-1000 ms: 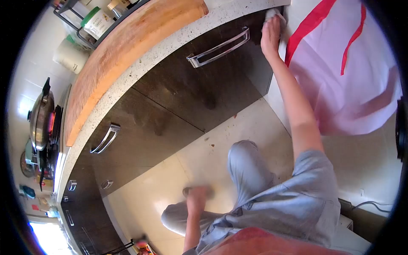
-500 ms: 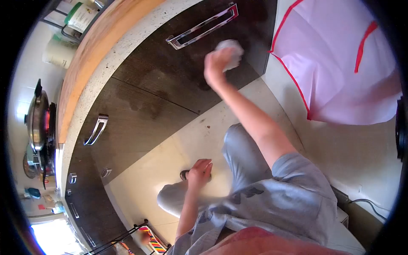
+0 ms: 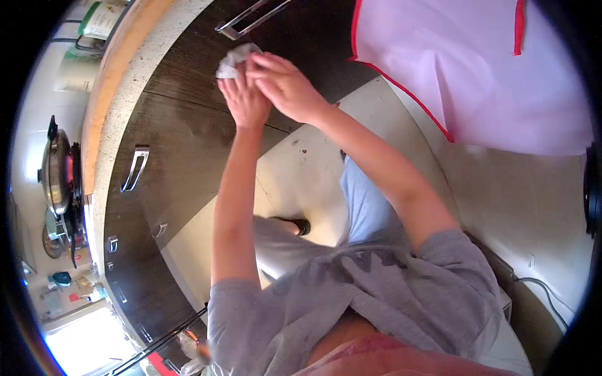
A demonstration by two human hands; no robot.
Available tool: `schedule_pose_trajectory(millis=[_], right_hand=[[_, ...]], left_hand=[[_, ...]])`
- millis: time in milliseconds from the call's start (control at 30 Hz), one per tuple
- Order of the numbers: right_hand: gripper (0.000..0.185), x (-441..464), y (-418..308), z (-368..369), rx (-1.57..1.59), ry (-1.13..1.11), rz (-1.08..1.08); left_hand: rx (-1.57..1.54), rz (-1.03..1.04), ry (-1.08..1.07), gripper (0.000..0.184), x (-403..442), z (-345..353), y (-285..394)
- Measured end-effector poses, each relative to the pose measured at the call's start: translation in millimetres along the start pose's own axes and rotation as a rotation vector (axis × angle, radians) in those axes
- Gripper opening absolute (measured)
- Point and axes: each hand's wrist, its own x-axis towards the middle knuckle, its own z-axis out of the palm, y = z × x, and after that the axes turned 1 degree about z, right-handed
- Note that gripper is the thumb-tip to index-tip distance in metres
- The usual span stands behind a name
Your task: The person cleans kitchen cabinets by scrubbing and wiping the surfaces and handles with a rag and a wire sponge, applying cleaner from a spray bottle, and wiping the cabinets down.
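Both my hands meet at the dark cabinet front (image 3: 182, 125), just below a metal handle (image 3: 251, 19). A crumpled white cloth (image 3: 233, 61) lies at the fingertips of my left hand (image 3: 244, 100), whose fingers are stretched towards it. Over and beside it, my right hand (image 3: 285, 84) reaches in from the right, its fingers overlapping the left hand and the cloth's edge. Which hand grips the cloth is hard to tell, as the fingers overlap and are slightly blurred.
A pink-white sheet with red trim (image 3: 476, 81) hangs at the right. The counter edge (image 3: 119, 119) curves along the left, with a lidded pan (image 3: 58, 172) on the stove beyond. My shoe (image 3: 303, 225) rests on the pale floor; a black cable (image 3: 545, 288) is at lower right.
My right hand has moved left across the cabinet front with the cloth. My left hand has risen from near my knee to meet it. The view has shifted right.
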Motion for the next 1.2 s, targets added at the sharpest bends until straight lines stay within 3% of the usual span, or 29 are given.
schedule_pose_trajectory(millis=[100, 200, 267, 367, 400, 467, 600, 700, 733, 833, 900, 933, 1033, 1100, 1167, 1200], right_hand=[[0.031, -38, -2, -23, 0.098, 0.142, 0.316], [0.03, -78, 6, -34, 0.216, 0.069, 0.599], [0.029, -75, -4, -39, 0.287, 0.158, 0.529], [0.036, -61, -12, -42, 0.419, 0.2, 0.488], [0.038, -53, -11, -46, 0.393, 0.191, 0.478], [0.041, -36, -6, -60, 0.357, 0.221, 0.48], [0.046, -25, 8, -108, 0.224, 0.354, 0.561], [0.048, -39, 24, -127, 0.196, 0.476, 0.564], [0.049, -43, 30, -131, 0.177, 0.492, 0.576], [0.051, -61, 46, -135, 0.14, 0.508, 0.637], [0.052, -67, 56, -137, 0.128, 0.464, 0.644], [0.052, -69, 58, -136, 0.162, 0.452, 0.657], [0.051, -74, 60, -131, 0.241, 0.42, 0.693], [0.05, -74, 57, -134, 0.263, 0.407, 0.701], [0.048, -73, 55, -141, 0.281, 0.371, 0.739], [0.048, -76, 51, -144, 0.288, 0.348, 0.769]], left_hand=[[0.064, -0.104, 0.122, 0.051, 45, -16, -5], [0.263, -0.145, 0.183, 0.054, 58, 3, 0], [0.297, -0.161, 0.31, 0.056, 65, 16, 6], [0.204, -0.103, 0.112, 0.059, 38, 38, 7], [0.133, 0.093, 0.164, 0.046, 17, 47, 4], [0.111, 0.369, -0.225, 0.033, -42, 80, -19], [0.054, 0.493, -0.264, 0.024, -151, 111, -69], [0.003, 0.504, -0.16, 0.026, -145, 112, -73], [0.027, 0.471, -0.221, 0.025, -118, 96, -59], [-0.077, 0.369, -0.052, 0.017, -11, 64, 4], [0.088, 0.382, -0.083, 0.026, 18, 82, 43], [0.175, 0.495, -0.153, 0.03, 12, 95, 51], [0.27, 0.684, -0.489, 0.039, -62, 141, 46], [0.297, 0.675, -0.725, 0.037, -140, 150, 6], [0.377, 0.655, -0.768, 0.032, -233, 190, -68], [0.34, 0.601, -0.703, 0.028, -208, 149, -64]])
